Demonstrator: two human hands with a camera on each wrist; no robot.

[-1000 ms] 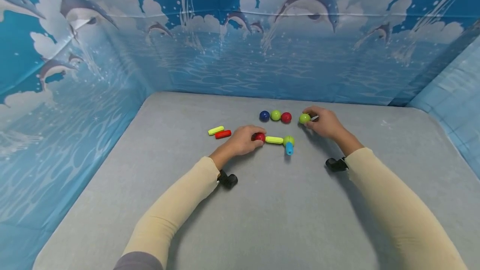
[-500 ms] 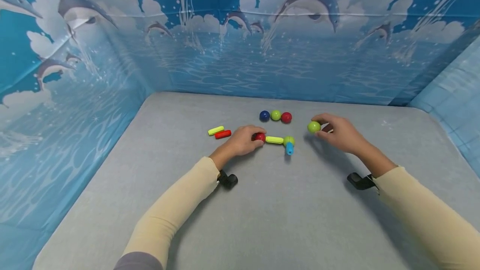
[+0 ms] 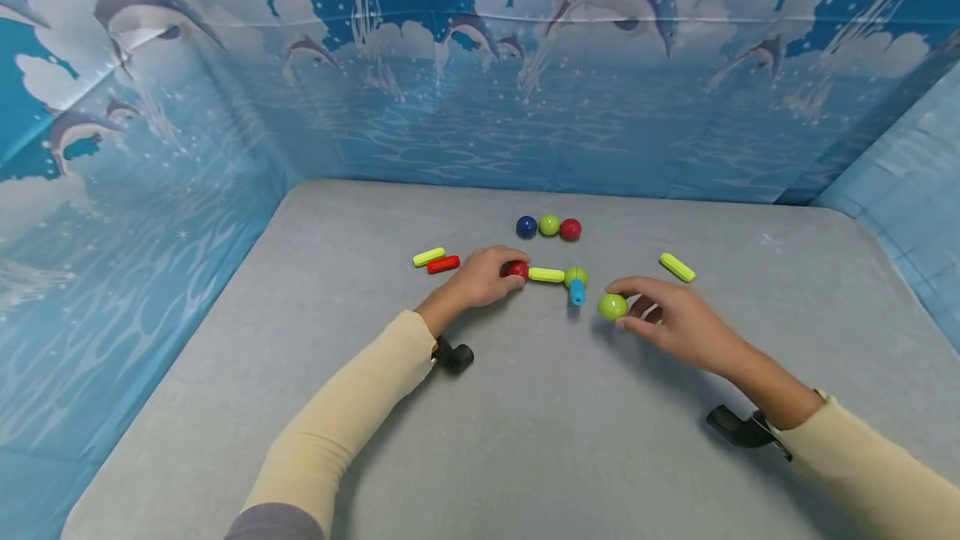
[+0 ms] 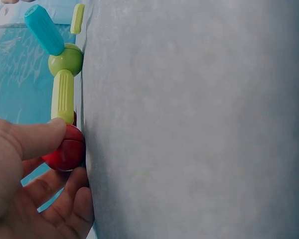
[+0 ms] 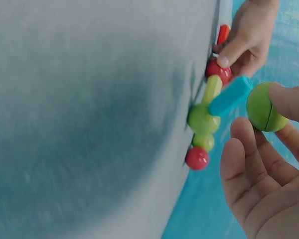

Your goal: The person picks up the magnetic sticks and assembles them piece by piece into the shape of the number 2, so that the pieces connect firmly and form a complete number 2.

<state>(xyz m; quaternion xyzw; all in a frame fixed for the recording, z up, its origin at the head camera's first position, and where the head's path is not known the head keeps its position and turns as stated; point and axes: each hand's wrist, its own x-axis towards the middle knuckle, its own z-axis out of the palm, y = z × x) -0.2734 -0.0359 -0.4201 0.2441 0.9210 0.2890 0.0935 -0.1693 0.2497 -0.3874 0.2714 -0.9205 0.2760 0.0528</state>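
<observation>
My left hand (image 3: 483, 277) grips a red ball (image 4: 66, 149) between thumb and fingers, low on the table. From that ball a yellow-green rod (image 3: 546, 275) runs right to a green ball (image 4: 66, 60). A blue rod (image 4: 44, 30) joins this green ball and slants up off it, toward me in the head view. In my right hand (image 3: 671, 319) another green ball (image 3: 612, 307) is pinched between thumb and fingertips, just to the right of the blue rod's end. The right wrist view shows this held ball (image 5: 263, 107) close to the blue rod's tip.
Behind the joined pieces stand a dark blue ball (image 3: 527, 227), a green ball (image 3: 549, 225) and a red ball (image 3: 570, 229) in a row. A yellow-green rod (image 3: 428, 257) and a red rod (image 3: 443, 264) lie left. Another yellow-green rod (image 3: 677, 267) lies right. A dolphin-print curtain (image 3: 480, 123) encloses the grey table (image 3: 510, 440).
My right hand has carried the green ball from the back right toward me, then left to beside the blue rod. The yellow-green rod at right has come into view. My left hand stays put.
</observation>
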